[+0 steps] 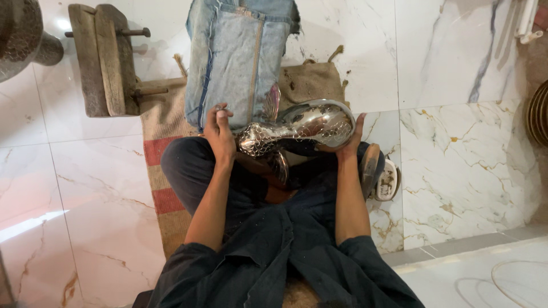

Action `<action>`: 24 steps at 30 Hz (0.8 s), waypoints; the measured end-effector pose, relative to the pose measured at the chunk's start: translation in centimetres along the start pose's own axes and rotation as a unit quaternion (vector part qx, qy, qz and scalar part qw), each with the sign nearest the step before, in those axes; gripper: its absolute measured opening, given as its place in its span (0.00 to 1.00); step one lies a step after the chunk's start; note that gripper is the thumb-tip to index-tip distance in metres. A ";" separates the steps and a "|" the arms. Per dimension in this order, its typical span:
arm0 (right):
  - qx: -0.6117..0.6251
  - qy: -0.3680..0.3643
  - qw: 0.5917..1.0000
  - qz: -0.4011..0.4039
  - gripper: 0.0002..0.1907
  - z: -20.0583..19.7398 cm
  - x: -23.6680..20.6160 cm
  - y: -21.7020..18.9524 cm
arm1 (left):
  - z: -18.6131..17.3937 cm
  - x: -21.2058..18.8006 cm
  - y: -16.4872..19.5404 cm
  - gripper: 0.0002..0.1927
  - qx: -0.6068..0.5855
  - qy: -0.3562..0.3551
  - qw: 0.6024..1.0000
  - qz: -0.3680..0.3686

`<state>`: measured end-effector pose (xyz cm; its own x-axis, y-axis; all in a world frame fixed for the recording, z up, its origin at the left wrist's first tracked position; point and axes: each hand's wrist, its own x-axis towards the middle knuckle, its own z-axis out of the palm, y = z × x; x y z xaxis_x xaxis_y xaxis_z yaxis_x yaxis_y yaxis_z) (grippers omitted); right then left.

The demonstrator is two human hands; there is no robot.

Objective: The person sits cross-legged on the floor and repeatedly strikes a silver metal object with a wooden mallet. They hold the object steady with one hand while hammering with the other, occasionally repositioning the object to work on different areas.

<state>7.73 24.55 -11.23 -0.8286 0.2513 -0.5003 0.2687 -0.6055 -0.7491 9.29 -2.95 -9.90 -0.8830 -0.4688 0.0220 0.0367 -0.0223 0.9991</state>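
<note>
A shiny metal vessel (302,128) with a hammered neck and a wide, smooth body lies on its side over my lap. My right hand (348,140) cups the rim of its wide end from the right. At the narrow end, my left hand (220,131) is curled around a small dark tool next to the neck. I sit cross-legged in dark clothes on a striped woven mat (162,171).
Folded blue denim cloth (237,57) lies beyond the vessel, with a wooden stand (105,60) to its left. Another dark metal pot (23,34) sits at the top left. Stacked metal rims (538,114) show at the right edge. A sandal (388,179) rests by my right knee.
</note>
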 end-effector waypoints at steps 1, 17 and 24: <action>0.025 0.000 1.000 0.006 0.46 0.0 0.0 0.2 | 0.0 0.0 0.1 0.27 0.000 -0.019 1.000 0.016; 0.066 -0.033 0.996 -0.054 0.36 0.6 -3.6 0.5 | -0.5 0.1 0.6 0.34 0.090 -0.037 0.991 -0.091; 0.020 0.036 0.998 -0.057 0.32 -1.6 -2.3 0.6 | 0.1 -0.6 0.2 0.31 0.073 -0.016 0.995 -0.070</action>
<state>10.61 24.80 -11.23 -0.8153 0.3725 -0.4433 0.1531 -0.5998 -0.7854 9.80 -2.63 -9.74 -0.8888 -0.4426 -0.1193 -0.1545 0.0442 0.9870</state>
